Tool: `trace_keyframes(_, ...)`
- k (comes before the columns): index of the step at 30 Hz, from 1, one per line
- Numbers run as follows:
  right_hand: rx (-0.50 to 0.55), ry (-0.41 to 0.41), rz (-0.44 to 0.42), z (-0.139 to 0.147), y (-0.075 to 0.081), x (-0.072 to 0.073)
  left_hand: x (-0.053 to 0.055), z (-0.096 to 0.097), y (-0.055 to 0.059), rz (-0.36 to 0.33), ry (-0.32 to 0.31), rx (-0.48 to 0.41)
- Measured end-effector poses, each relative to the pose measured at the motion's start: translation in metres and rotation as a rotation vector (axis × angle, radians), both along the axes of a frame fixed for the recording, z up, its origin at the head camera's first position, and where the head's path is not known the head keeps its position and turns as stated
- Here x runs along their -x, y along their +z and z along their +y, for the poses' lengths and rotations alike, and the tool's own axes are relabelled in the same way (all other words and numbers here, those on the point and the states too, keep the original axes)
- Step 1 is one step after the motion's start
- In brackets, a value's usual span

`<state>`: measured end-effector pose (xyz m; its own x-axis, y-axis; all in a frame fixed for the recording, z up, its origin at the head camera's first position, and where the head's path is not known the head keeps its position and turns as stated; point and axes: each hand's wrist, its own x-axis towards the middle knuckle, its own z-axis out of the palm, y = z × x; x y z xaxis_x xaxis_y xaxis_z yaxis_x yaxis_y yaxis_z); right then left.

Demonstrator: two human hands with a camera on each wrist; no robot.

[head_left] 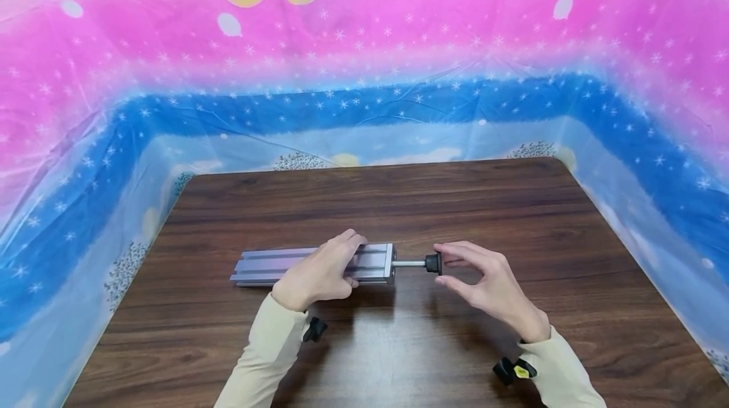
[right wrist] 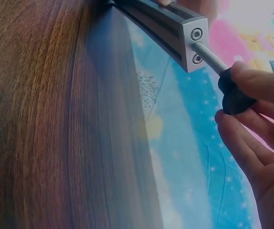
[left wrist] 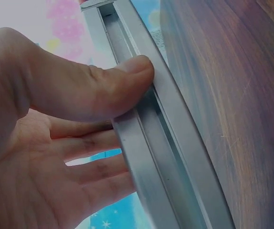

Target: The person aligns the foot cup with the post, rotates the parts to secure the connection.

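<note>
silver slotted metal bar (head_left: pixel 273 264), lower centre of frame, left hand (head_left: pixel 319 271) gripping it, right hand (head_left: pixel 491 278) pinching round black knob (head_left: pixel 433 263), silver threaded metal rod (head_left: pixel 409 263) between bar and knob

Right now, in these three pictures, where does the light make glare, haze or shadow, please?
Head view: strong glare on the table between the sleeves, with soft shadows beside them; left wrist view: the cloth washed out at upper left, beyond the bar; right wrist view: pale haze down the table, and the knob mostly dark.
</note>
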<state>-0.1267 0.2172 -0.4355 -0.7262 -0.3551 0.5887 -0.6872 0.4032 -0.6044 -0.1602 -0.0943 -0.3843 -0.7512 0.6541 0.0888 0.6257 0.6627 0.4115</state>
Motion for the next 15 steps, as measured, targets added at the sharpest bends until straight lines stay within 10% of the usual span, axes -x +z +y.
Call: trace_keyframes(15, -0.032, -0.136, -0.187, -0.0064, 0.001, -0.0004, -0.0006, 0.0005, -0.0005, -0.035, 0.0, 0.003)
